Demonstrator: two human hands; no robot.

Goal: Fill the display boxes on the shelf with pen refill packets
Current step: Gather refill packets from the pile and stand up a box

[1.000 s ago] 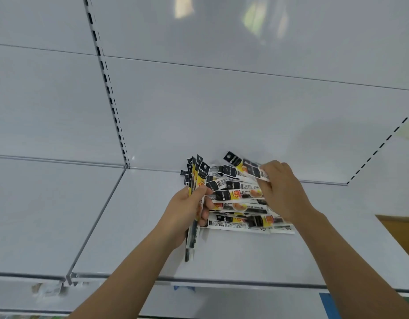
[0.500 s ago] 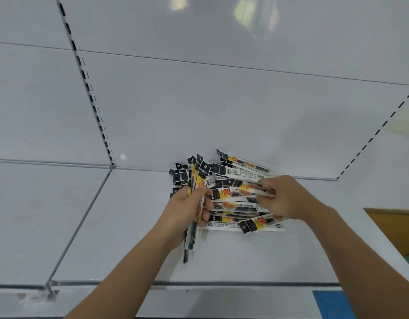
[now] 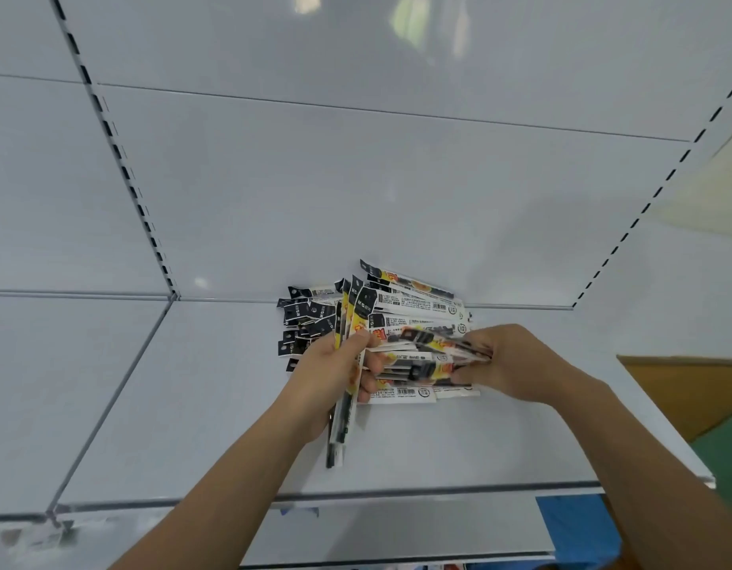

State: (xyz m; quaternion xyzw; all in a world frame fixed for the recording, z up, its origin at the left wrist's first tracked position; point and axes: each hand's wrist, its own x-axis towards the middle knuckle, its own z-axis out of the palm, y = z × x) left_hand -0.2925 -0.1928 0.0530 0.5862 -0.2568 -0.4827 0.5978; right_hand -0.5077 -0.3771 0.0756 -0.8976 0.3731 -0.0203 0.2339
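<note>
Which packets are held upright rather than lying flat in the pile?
The bundle gripped in the left hand: it stands on end, running front to back, while the pile packets lie crosswise on the shelf.

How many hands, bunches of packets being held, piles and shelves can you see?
Hands: 2, the left hand and the right hand
Held bunches of packets: 2, an upright bunch in the left hand and a sideways bunch in the right
Loose pile of packets: 1, too jumbled to count singly
Shelf: 1
Total: 6
</note>
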